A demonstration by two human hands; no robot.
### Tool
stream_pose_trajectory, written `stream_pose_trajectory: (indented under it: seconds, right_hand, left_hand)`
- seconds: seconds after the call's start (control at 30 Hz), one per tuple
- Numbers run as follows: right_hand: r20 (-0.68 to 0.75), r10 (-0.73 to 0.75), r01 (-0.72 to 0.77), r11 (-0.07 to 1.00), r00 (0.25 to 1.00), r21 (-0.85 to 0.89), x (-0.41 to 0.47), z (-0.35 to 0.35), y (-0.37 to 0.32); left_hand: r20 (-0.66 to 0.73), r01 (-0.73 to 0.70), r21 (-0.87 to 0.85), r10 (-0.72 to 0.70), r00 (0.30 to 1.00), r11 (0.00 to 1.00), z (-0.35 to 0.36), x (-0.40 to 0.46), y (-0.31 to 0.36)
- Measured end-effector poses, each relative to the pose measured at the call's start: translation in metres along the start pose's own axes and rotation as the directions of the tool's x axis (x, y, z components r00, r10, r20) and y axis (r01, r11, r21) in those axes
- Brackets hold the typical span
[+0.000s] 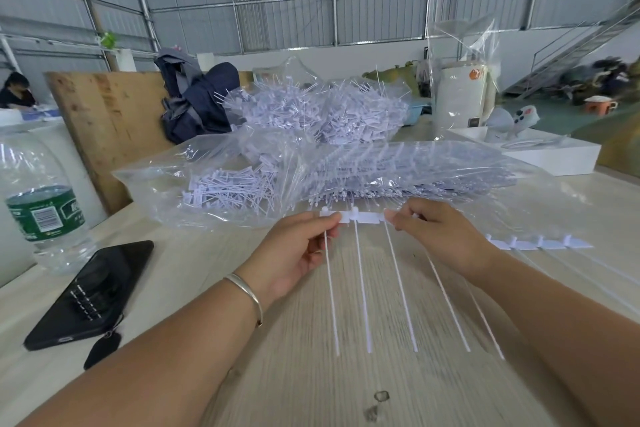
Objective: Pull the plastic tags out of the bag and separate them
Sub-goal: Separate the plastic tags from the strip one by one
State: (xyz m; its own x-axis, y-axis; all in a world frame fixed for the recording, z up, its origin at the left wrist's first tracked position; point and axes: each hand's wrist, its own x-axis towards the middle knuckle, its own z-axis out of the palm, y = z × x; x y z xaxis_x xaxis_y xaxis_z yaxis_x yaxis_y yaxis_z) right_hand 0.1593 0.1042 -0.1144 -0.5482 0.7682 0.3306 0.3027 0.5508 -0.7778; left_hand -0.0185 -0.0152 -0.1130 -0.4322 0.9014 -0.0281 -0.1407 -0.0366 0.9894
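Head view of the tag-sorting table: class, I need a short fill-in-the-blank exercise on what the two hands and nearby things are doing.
1. Both hands, left hand and right hand, pinch one joined strip of white ____.
2. The black phone lies to the ____ of the left hand.
3. The water bottle has a ____ label.
4. Another strip lies on the table by the ____ hand.

Answers: plastic tags; left; green; right

A clear water bottle point(41, 204) with a green label stands at the left edge of the pale wooden table point(311, 374), a black phone point(91, 295) lies just beside it, and dark clothing point(197, 100) is heaped farther back.
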Motion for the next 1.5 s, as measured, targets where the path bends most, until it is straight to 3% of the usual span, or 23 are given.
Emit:
stream_pose_trajectory:
  seconds: [0.2,0.33,0.53,0.6,0.77,0.93,1.03,1.2,1.33,1.5]
  right_hand:
    - [0.091,-0.044,0.040,0.998,0.995,0.049,-0.008,0.004,-0.012]
    - [0.215,-0.043,0.012,0.989,0.976,0.145,-0.008,0.003,-0.011]
    - [0.422,-0.125,0.016,0.967,0.898,0.253,-0.017,0.011,-0.016]
    - [0.428,-0.130,0.021,0.968,0.894,0.250,-0.018,0.013,-0.019]
    - [0.285,-0.064,0.004,0.979,0.956,0.205,-0.014,0.018,-0.024]
    - [0.137,-0.125,0.111,0.988,0.983,0.104,-0.012,0.019,-0.017]
    - [0.077,-0.181,0.181,0.983,0.980,0.004,-0.010,0.018,-0.013]
    - [0.111,-0.237,0.248,0.964,0.965,-0.098,-0.009,0.017,-0.009]
    - [0.112,-0.306,0.325,0.898,0.946,-0.297,-0.008,0.016,-0.010]
    - [0.105,-0.341,0.356,0.868,0.934,-0.347,-0.010,0.011,-0.015]
  left_hand:
    - [0.251,0.066,-0.116,-0.035,0.967,0.991,0.003,-0.006,0.000]
    - [0.337,0.109,-0.158,-0.050,0.940,0.981,0.002,-0.007,-0.003]
    - [0.577,0.173,-0.072,-0.100,0.811,0.982,0.002,-0.009,-0.008]
    - [0.548,0.168,-0.078,-0.099,0.831,0.983,0.003,-0.008,-0.008]
    - [0.351,0.219,-0.185,-0.143,0.925,0.958,0.009,-0.005,-0.003]
    - [0.129,0.223,-0.202,-0.200,0.971,0.954,0.004,0.002,-0.006]
    - [0.085,0.217,-0.138,-0.207,0.975,0.966,0.002,0.004,-0.008]
    - [0.083,0.230,-0.127,-0.221,0.972,0.965,0.003,0.004,-0.009]
    - [0.083,0.208,-0.095,-0.201,0.976,0.973,0.004,0.003,-0.008]
    - [0.077,0.124,0.008,-0.124,0.989,0.992,0.008,0.000,-0.010]
